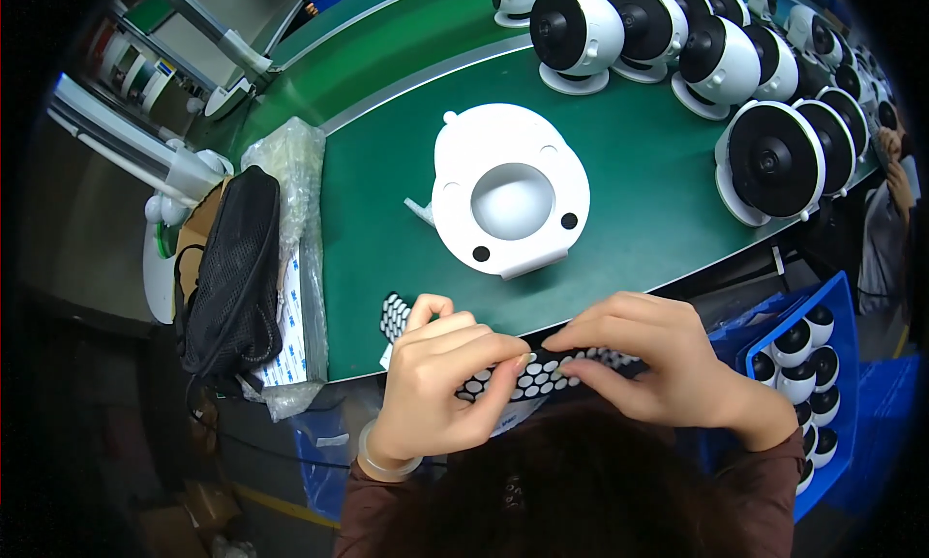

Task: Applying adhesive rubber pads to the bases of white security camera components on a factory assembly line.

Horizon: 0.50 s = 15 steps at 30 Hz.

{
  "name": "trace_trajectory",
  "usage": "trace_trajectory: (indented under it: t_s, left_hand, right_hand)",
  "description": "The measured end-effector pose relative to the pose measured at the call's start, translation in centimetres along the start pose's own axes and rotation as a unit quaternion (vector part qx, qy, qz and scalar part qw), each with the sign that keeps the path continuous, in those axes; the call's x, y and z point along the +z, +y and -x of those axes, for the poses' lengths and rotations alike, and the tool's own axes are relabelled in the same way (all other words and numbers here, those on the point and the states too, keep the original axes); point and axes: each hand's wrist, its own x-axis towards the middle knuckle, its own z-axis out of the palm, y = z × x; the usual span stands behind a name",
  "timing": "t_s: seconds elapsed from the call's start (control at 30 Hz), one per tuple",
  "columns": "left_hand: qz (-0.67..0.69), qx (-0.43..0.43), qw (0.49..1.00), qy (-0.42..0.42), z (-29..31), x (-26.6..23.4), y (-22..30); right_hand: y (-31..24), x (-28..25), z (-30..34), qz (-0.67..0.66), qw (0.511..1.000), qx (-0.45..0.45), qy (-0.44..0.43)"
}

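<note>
Both my hands are close together at the table's near edge, over a black strip (544, 376) covered with round white dots, which looks like a sheet of stick-on pads. My left hand (435, 374), with a bracelet on its wrist, pinches the strip at its upper edge. From the other side my right hand (644, 355) grips it between thumb and fingers. A separate end of dotted sheet (394, 316) shows beyond my left fingers. Farther away lies a white rounded housing (455, 195) with a round recess and two black round pads on its near part.
Several white-and-black ball-shaped devices (578, 40) stand on round bases at the back right. A blue bin (844, 364) on the right holds more white-and-black pieces. To the left are a black mesh bag (247, 268) and clear plastic wrap (290, 161). The table (377, 239) is green.
</note>
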Motion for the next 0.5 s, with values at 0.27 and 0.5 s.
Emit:
trace_trajectory:
  t_s: [0.27, 0.5]
  left_hand:
    - [0.018, 0.022, 0.999, 0.022, -0.4, 0.6, -0.3]
    - [0.017, 0.021, 1.0, 0.006, -0.4, 0.2, -1.0]
  right_hand:
    - [0.2, 0.4, -0.6, 0.018, 0.999, -0.024, 0.034]
    - [0.5, 0.4, -1.5, 0.004, 1.0, -0.012, -0.004]
